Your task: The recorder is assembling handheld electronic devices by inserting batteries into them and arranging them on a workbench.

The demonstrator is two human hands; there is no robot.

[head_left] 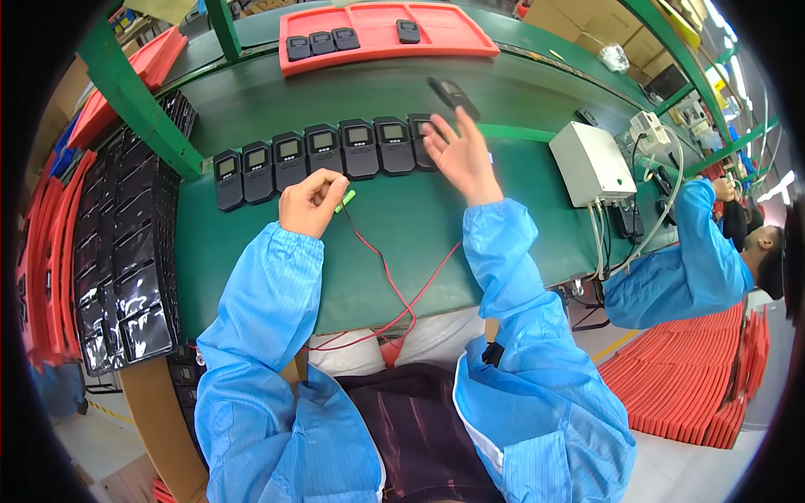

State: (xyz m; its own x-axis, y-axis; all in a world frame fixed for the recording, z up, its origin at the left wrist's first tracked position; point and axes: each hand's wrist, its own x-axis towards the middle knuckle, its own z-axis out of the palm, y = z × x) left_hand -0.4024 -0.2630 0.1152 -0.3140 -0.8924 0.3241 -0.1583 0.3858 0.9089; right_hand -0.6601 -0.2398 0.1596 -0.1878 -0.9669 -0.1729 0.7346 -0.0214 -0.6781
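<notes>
My left hand (pixel 312 204) is closed in a pinch on a small green clip (pixel 346 199) with a red wire (pixel 387 268) running down from it toward the bench edge. My right hand (pixel 461 158) is open, palm showing and fingers spread. Just beyond its fingertips is a blurred, tilted black handheld device (pixel 455 96); whether they touch, I cannot tell. Several similar black devices with small grey screens (pixel 359 151) form a row along the far side of the green bench (pixel 352 285). The right-most one (pixel 419 138) is partly behind my right hand.
A red tray (pixel 386 52) holding several devices lies beyond the green belt (pixel 243 96). At right stands a white box (pixel 591 165) with cables. Black plastic trays (pixel 126 251) and red trays (pixel 50 260) are stacked at left. A co-worker in blue sleeves (pixel 688 260) works at right.
</notes>
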